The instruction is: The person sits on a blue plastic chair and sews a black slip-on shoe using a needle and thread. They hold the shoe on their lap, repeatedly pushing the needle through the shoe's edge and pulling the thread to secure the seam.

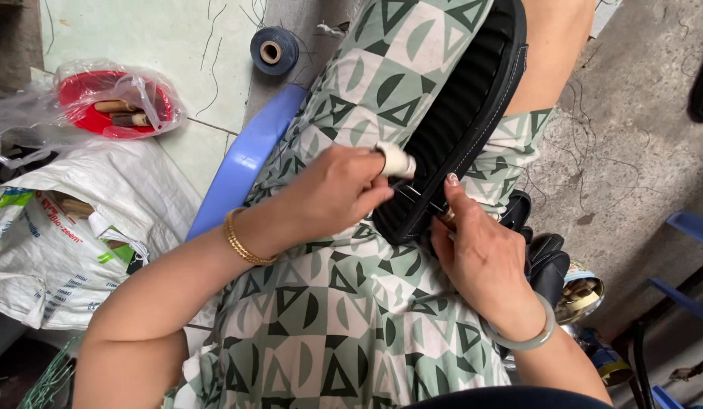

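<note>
1. The long black ribbed leather piece with pale stitching along its edge (461, 113) lies across our lap, running from the near middle up toward the far right over the green and white geometric-print cloth (344, 318).
2. Our left hand (332, 189) — a white tape wrap on one finger (397, 160) — pinches at the piece's near end, fingers curled tight there.
3. Our right hand (480, 254) grips the same near edge from the right, fingertips pressed on the ribbing.
4. Farther left sit a blue plastic stool edge (242, 163), a dark blue thread spool (274, 51) and a red dish in clear plastic bag (113, 102) — a white woven sack (56, 242) lies near left.
</note>
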